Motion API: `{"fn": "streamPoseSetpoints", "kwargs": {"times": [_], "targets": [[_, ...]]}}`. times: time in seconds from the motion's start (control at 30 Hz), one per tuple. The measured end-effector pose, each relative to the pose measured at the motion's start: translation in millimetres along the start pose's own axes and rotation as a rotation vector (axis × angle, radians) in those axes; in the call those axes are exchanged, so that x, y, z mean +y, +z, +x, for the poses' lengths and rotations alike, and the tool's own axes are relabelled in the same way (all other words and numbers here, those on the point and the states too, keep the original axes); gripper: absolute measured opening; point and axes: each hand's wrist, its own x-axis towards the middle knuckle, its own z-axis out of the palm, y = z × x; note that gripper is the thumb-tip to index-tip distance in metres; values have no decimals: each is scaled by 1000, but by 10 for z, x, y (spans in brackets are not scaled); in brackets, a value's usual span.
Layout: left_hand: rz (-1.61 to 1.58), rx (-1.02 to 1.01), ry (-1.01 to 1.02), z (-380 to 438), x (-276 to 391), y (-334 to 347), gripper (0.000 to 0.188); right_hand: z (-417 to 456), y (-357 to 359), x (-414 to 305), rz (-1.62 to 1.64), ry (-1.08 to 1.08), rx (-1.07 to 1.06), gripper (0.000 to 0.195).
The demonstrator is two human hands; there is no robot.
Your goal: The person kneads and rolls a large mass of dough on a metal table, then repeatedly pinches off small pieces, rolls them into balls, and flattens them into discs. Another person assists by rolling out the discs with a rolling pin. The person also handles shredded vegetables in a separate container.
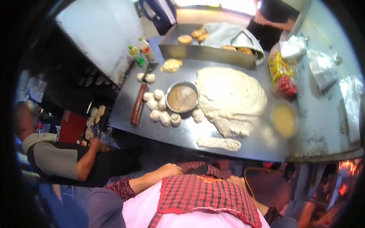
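My left hand (pixel 170 170) is curled at the left side of a red-and-black checked apron (pixel 205 193). My right hand (pixel 237 181) is at its right side, partly hidden by the cloth; neither grip shows clearly. On the steel table (pixel 168 139) in front of me lies a wide slab of dough (pixel 231 91), with a separate dough strip (pixel 219 144) near the front edge. A metal bowl of brown powdery filling (pixel 182 97) stands left of the slab, dough balls (pixel 164 118) clustered beside it. Further left is a reddish-brown rolling pin (pixel 139 105). A bowl of yellow liquid (pixel 284 119) stands at right.
At the back, a metal tray (pixel 205 54) holds baked flatbreads (pixel 185 39) under a cloth. Two bottles (pixel 137 55) and a scraper (pixel 151 67) are back left. Plastic bags (pixel 282 68) line the right. A co-worker (pixel 57 159) handles flatbreads at left; other people stand behind the table.
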Motion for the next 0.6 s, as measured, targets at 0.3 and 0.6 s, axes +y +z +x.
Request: {"fn": "streamPoseSetpoints", "kwargs": {"times": [0.3,0.6], "targets": [[88,-87,-82,108,-54,101,27,160,53,23,93,80,-17,19],[-117,-79,-175,-12,133,172,27,99,-45,53,233,181,-18,20]]}}
